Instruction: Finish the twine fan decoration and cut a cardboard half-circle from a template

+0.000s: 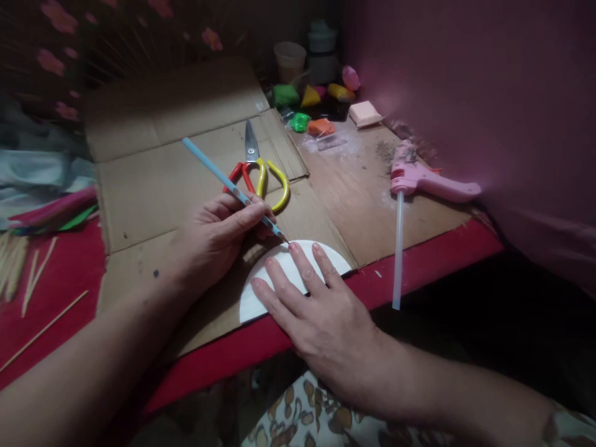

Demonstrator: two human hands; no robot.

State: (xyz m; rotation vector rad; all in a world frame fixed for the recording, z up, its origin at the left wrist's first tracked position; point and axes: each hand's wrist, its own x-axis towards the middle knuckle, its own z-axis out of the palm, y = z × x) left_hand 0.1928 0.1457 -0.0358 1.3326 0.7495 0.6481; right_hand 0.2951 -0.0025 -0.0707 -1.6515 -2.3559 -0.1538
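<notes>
Pencil (214,170), pinched in the left hand (230,230), points at the curved edge of a white half-disc (285,261) the right hand (321,316) covers, fingers apart, presumably for steadiness.

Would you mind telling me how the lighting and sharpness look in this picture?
In the head view, light is dim; the white half-circle stands brightest; shadow darkens the cardboard below the left hand; the pink flowers look soft.

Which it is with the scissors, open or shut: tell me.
Shut. The scissors have their blades together, tapering to one point; the left hand hides part of the red handle.
</notes>
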